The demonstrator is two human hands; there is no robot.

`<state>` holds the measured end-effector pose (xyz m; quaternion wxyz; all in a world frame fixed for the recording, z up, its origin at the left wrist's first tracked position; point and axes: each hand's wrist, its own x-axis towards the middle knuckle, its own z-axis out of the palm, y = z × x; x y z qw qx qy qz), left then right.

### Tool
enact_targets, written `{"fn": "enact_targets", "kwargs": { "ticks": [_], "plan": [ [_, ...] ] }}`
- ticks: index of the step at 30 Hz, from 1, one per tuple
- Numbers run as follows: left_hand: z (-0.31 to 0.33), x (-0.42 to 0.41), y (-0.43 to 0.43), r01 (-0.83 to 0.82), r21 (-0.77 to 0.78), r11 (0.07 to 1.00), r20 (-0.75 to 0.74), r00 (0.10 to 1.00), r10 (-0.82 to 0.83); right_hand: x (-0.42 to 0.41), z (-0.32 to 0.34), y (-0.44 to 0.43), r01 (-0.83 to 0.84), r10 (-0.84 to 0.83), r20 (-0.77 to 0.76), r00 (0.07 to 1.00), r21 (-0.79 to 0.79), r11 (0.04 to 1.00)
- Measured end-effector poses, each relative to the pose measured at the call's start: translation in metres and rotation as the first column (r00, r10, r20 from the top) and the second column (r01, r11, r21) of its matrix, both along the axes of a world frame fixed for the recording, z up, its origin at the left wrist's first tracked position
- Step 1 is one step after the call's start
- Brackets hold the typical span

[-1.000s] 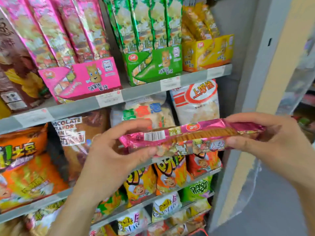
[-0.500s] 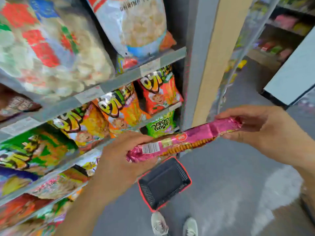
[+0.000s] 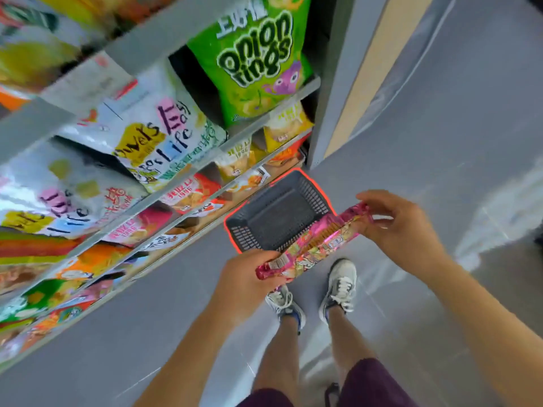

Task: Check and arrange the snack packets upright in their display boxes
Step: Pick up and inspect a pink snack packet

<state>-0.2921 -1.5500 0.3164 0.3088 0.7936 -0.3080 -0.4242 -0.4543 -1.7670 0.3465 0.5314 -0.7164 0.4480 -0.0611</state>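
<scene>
While hands point(image 3: 244, 284) point(image 3: 402, 227) grip a pink packet point(image 3: 317, 245), one bag point(image 3: 258, 60) reads "onion rings".

Both bare forearms reach forward from the lower edge of view, elbows spread apart. The left hand point(image 3: 244, 286) wraps round the lower end of a pink snack packet point(image 3: 317, 242), knuckles up. The right hand point(image 3: 402, 227), held higher, pinches the upper end with bent fingers point(image 3: 373, 198). Below them, two bare legs point(image 3: 349, 345) stand in white shoes point(image 3: 340, 284).
</scene>
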Motion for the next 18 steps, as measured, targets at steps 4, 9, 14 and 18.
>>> {"fn": "enact_targets", "kwargs": {
  "ticks": [4,9,14,18],
  "plan": [
    [-0.116,0.001,-0.003,-0.091,0.119,0.989,0.081,0.993,0.082,0.019,-0.136,-0.005,-0.039,0.043,-0.064,0.997,0.064,0.997],
    [-0.267,0.024,-0.002,-0.221,0.216,0.951,0.25,0.954,0.165,0.026,-0.295,-0.025,-0.185,0.15,-0.304,0.941,-0.088,0.979],
    [-0.404,0.04,-0.01,-0.228,0.353,0.907,0.287,0.95,0.127,0.027,-0.403,-0.041,-0.267,0.161,-0.515,0.842,-0.138,0.954],
    [-0.477,0.048,-0.026,-0.216,0.377,0.901,0.322,0.942,0.091,0.039,-0.453,-0.04,-0.285,0.139,-0.482,0.865,-0.245,0.927]
  ]
}}
